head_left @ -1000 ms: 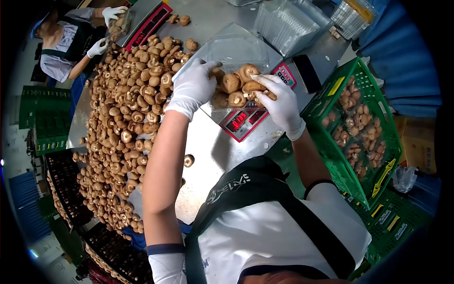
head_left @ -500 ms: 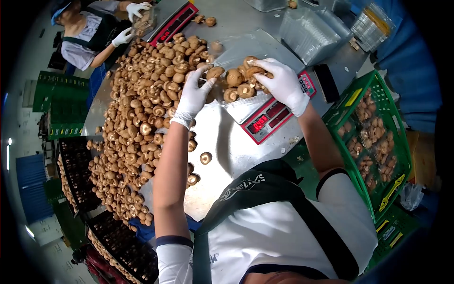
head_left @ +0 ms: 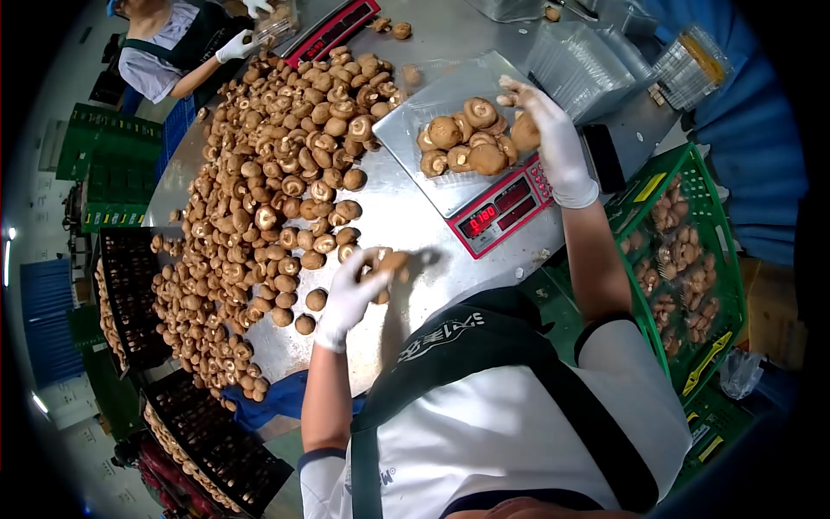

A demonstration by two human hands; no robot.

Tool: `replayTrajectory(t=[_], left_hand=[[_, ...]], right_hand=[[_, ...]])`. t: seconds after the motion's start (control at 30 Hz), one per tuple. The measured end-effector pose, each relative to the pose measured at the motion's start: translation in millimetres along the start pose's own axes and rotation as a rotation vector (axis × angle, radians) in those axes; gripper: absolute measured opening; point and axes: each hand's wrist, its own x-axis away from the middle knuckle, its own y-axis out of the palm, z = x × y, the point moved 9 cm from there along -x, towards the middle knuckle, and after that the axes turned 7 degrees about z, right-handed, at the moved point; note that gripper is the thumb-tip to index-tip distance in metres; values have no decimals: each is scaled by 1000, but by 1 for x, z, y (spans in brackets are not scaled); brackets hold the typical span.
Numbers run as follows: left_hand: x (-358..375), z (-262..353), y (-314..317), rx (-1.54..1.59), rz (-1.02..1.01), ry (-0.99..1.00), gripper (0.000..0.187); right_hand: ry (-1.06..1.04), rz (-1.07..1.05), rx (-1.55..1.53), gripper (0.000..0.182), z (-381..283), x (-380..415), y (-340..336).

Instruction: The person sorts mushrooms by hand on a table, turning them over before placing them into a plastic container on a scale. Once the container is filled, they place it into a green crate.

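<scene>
My left hand [head_left: 350, 298], in a white glove, pinches a brown mushroom [head_left: 393, 261] low over the bare metal tabletop, right of the mushroom pile [head_left: 268, 199]. On a red digital scale [head_left: 497, 216] with lit red digits rests a clear plastic tray [head_left: 462, 176] holding several mushrooms [head_left: 467, 138]. My right hand [head_left: 560, 147], also gloved, is at the right side of this tray, its fingers curved around a mushroom [head_left: 525, 131] that lies against the palm.
A co-worker's gloved hand [head_left: 235, 47] is near a second red scale [head_left: 333, 33]. Stacked clear trays [head_left: 579, 69] and a black phone [head_left: 603, 157] lie beyond my right hand. A green crate [head_left: 702, 182] with packed mushrooms stands at right; a blue cloth [head_left: 277, 402] hangs near the pile.
My left hand has moved from the tray down toward my body and now has a mushroom. My right hand has shifted to the tray's right side. The scale's digits changed.
</scene>
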Motion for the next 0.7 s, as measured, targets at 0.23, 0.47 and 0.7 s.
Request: replayTrajectory(t=[0.23,0.47,0.7], left_hand=[[192,-122,-55,73,-9,-616,31],[345,-276,-48,57,43,-965,25],[382,-311,-25,41,77,-1031,24]], right_hand=[[-29,-119,-173,48,8,-6,20],[-742,-314,729,31,-2,22,95],[-660,-291,1049,35,-25,37,52]])
